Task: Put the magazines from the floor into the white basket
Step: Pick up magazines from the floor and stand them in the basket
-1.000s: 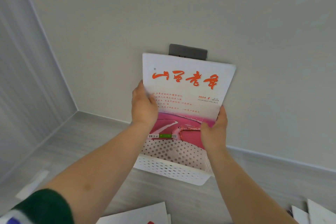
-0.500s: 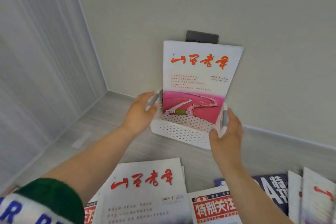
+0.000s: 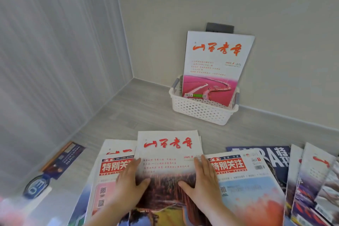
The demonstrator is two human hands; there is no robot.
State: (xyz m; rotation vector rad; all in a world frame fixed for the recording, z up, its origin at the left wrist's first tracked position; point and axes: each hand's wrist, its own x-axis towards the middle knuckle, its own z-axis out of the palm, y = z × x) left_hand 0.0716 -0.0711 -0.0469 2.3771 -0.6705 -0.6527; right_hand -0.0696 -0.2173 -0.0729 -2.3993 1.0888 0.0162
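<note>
Floor (image 3: pixel 128 115): a bare strip lies between the spread and the basket, and it is open toward the left corner. That is my lane.
Spread (image 3: pixel 247 189): many magazines overlap along the near floor, so I judge most of the job remains.
Basket (image 3: pixel 201 112): sits against the back wall; my hands left it half a second ago.
Stored magazine (image 3: pixel 216 64): stands in the basket, leaning on the wall, with room in front for more.
Top magazine (image 3: pixel 168 163): lies mid-spread, its edges overlapping its neighbours; my next pick.
Left hand (image 3: pixel 128 185): now down at its left edge, fingers straight and apart, thumb on the cover.
Right hand (image 3: pixel 203 183): likewise at the right edge; nothing clamped yet.
</note>
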